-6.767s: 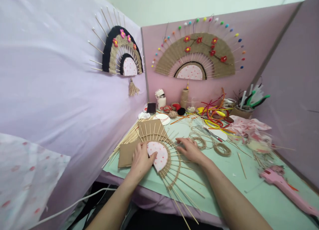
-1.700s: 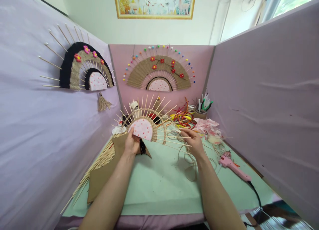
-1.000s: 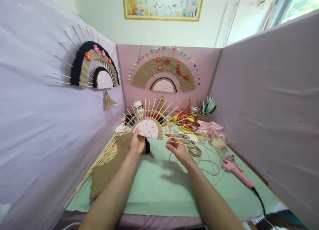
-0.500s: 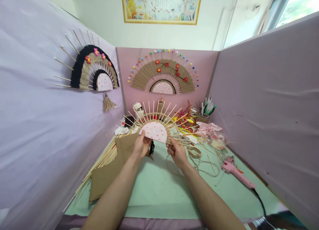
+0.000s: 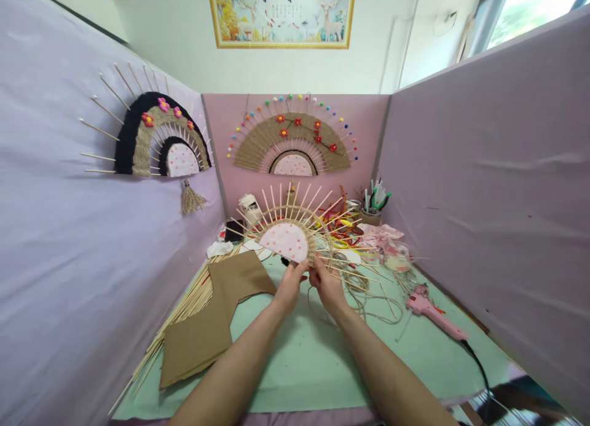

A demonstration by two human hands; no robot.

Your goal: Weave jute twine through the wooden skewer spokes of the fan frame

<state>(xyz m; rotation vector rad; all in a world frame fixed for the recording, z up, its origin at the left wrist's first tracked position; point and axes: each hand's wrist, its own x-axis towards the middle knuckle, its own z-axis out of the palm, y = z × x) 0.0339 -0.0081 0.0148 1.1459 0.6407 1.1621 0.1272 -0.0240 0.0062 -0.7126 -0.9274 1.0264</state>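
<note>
A half-round woven fan [image 5: 284,240] is held up above the table, tilted down to the right. Its centre is white cloth with pink dots, edged with woven twine; thin sticks radiate from it, with a ring of twine further out. My left hand [image 5: 292,286] is closed on the fan's lower edge near its right corner. Right beside it, my right hand [image 5: 326,284] pinches the woven corner and the lowest sticks. A bit of black tassel shows by my left fingers. Loose twine [image 5: 357,281] trails on the table behind my right hand.
Brown cardboard [image 5: 198,346] and a bundle of thin sticks [image 5: 184,309] lie at the left. A pink glue gun [image 5: 436,315] with a cord rests at the right. Behind stand a white bottle [image 5: 250,209] and a pot of tools [image 5: 371,216]. Two finished fans [image 5: 290,140] hang on the partitions.
The fan was lifted off the table. My right hand came from the outer sticks to the woven corner, and my left hand slid right along the lower edge to meet it.
</note>
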